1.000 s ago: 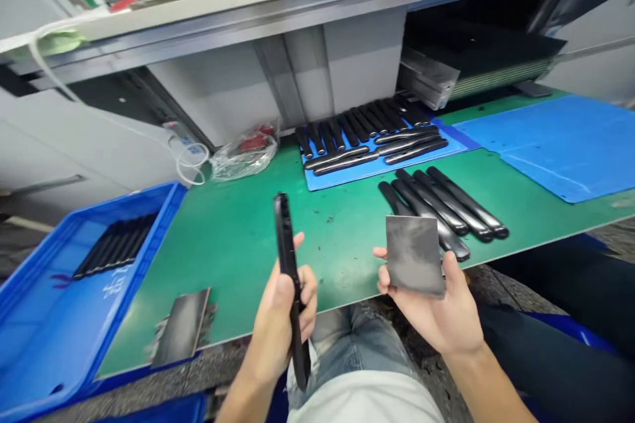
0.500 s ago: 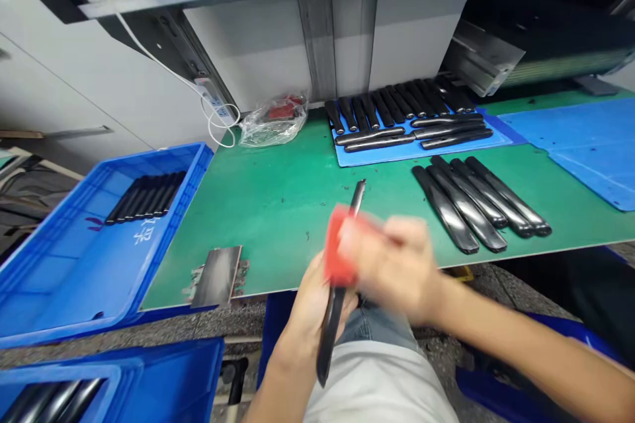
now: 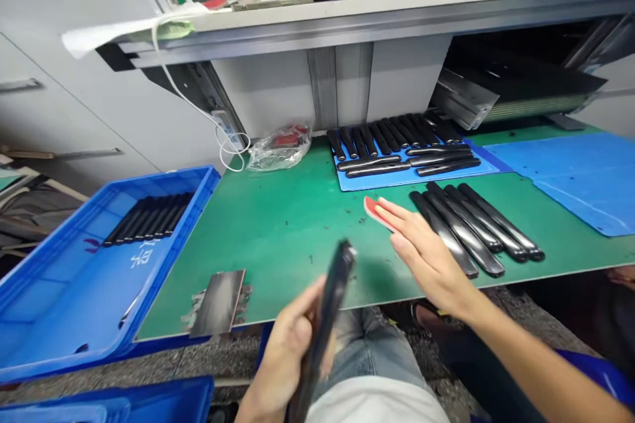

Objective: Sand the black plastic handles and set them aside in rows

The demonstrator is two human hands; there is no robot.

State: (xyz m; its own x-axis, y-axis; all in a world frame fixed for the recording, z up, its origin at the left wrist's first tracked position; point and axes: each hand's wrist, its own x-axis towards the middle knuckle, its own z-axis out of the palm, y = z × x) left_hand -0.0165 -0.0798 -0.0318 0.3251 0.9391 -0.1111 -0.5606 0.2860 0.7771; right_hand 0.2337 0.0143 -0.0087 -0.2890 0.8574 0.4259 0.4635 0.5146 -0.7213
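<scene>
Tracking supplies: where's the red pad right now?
In the head view, the red pad is at the right hand's fingertips, just left of the four loose black handles on the green mat.

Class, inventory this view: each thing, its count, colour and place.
bench top: 1, green, centre
crate: 1, blue, left
bars in crate: many, black, inside
small mat: 1, blue, rear
bars on small mat: many, black, atop
loose bars: 4, black, bench right
large mat: 1, blue, right
metal plate: 1, grey, bench front
plastic bag: 1, clear, rear
cable: 1, white, rear left
left hand: gripping a black bar, front
right hand: fingers on a red pad, centre
</scene>
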